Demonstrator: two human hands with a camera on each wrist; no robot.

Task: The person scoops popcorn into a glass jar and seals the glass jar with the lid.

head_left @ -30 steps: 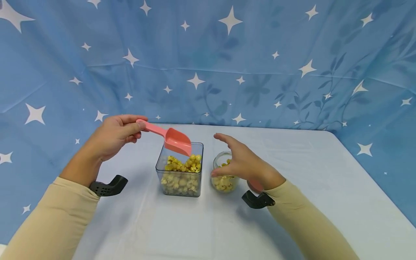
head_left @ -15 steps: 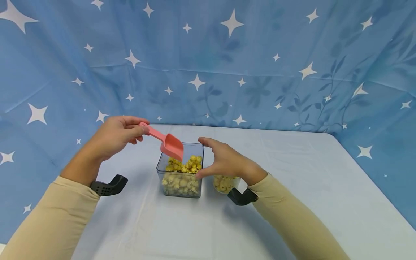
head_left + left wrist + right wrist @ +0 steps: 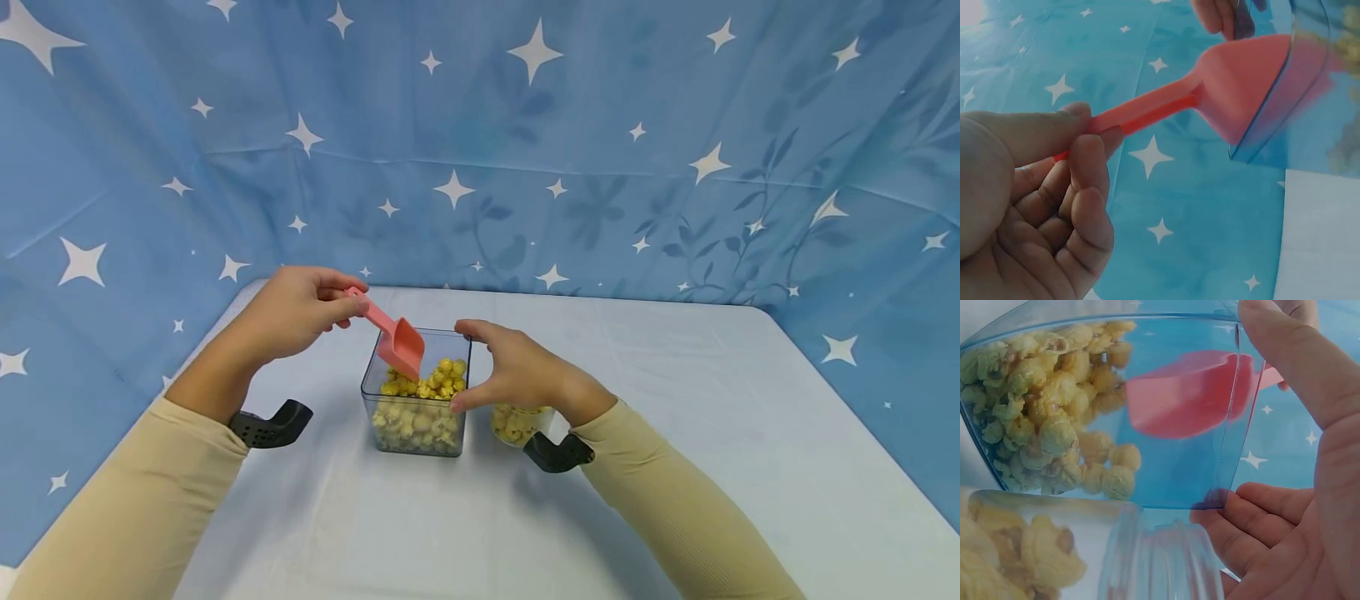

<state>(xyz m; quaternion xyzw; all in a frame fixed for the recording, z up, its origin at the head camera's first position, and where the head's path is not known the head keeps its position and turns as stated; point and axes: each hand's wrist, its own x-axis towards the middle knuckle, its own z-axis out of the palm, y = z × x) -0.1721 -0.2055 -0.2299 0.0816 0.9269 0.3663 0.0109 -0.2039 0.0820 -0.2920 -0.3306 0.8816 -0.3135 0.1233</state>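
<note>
My left hand (image 3: 303, 308) pinches the end of the handle of a pink plastic scoop (image 3: 403, 346) between thumb and fingers. The scoop tilts down inside a clear square plastic box (image 3: 444, 342), its lip at the popcorn (image 3: 1047, 412). In the right wrist view its bowl looks bare, just short of the kernels. My right hand (image 3: 525, 371) spans the right side of the box, thumb at the near corner and fingers at the far one, holding it at the rim. Beneath that hand stands a glass jar (image 3: 1163, 562) with popcorn, its upper part hidden in the head view.
Both the box and the jar stand close together on a white-covered table (image 3: 420, 517). Behind the table hangs a blue curtain (image 3: 480, 125) with white stars. A black wrist mount (image 3: 558, 454) on my right arm overlaps the jar's lower edge in the head view.
My right hand has moved left from over the jar onto the box's right side. The left hand has brought the scoop down into the box, tilting it more steeply.
</note>
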